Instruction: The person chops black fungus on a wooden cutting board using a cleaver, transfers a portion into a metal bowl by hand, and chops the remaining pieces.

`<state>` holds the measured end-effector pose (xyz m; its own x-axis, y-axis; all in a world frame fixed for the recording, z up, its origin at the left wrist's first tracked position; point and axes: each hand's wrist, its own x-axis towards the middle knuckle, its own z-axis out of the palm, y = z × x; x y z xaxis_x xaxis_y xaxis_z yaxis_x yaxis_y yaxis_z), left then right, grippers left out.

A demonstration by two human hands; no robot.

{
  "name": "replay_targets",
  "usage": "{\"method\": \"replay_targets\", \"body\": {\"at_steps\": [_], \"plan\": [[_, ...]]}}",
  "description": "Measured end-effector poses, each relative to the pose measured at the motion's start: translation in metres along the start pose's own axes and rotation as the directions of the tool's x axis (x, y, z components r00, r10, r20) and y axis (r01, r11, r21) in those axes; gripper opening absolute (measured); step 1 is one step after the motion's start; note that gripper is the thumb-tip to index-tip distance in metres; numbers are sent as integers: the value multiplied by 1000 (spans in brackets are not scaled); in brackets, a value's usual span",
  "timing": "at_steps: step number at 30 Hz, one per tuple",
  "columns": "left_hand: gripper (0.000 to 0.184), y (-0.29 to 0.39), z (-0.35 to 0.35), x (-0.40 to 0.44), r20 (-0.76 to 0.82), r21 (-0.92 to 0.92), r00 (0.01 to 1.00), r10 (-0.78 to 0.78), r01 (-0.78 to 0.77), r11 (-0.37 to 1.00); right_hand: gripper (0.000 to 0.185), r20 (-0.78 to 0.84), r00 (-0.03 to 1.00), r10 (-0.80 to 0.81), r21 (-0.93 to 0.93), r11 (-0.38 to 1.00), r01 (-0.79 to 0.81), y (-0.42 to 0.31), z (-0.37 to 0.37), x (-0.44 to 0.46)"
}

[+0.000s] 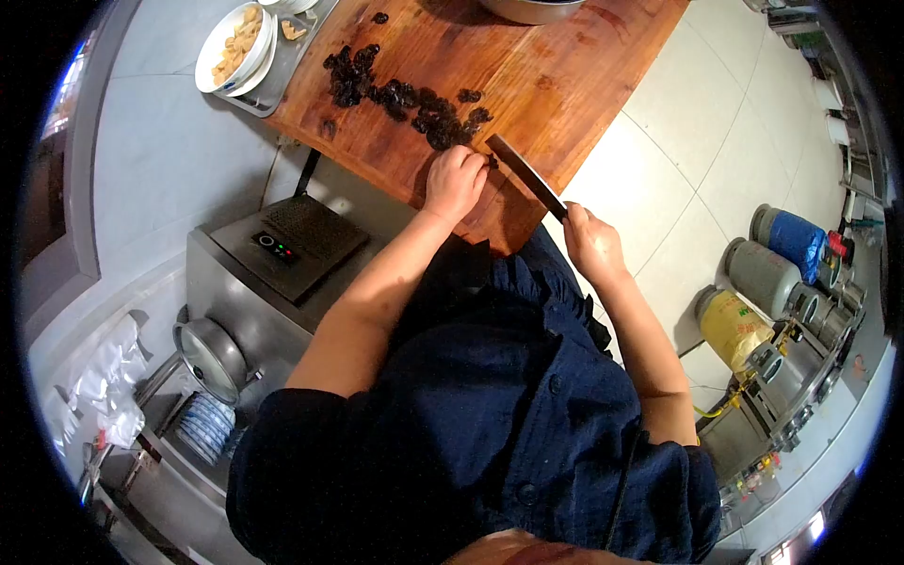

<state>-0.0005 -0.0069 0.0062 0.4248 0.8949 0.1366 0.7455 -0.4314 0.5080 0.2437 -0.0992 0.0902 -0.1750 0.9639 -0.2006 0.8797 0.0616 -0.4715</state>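
Note:
My right hand [593, 247] is closed around the handle of a cleaver [525, 175]. Its blade points up and left over the near right part of the wooden board [565, 89]. Just left of the blade, my left hand [457, 184] rests on the board with curled fingers. A small dark bit of wood ear mushroom shows at its fingertips; most of what lies under them is hidden. Beyond this hand, glossy black wood ear mushrooms [438, 118] spread in a loose line toward the upper left, with another clump [351, 75] at the far end.
A metal bowl [532, 8] stands at the board's far edge. On a tray [268, 99] at upper left, a white bowl [209, 56] holds pale yellow chunks. A steel unit with a dark panel [273, 247] is at left. Gas cylinders [763, 273] stand on the floor at right.

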Motion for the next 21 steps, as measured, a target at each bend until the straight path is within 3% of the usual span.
{"method": "replay_targets", "body": {"at_steps": [5,10,16,21], "plan": [[14,0,-2,-1,2,31,1000,22,-22,999,10,142,990,9,-182,983,17,-3,13,5],[10,-4,-5,-3,-139,-172,990,-38,14,985,12,26,1000,-5,45,999,4,4,26,7],[19,-24,-22,8,-134,113,990,31,-16,993,9,100,992,-82,88,993,73,1,26,-7],[21,-26,-19,24,-109,145,994,-20,36,989,9,-39,993,110,108,989,-105,13,24,9]]}}
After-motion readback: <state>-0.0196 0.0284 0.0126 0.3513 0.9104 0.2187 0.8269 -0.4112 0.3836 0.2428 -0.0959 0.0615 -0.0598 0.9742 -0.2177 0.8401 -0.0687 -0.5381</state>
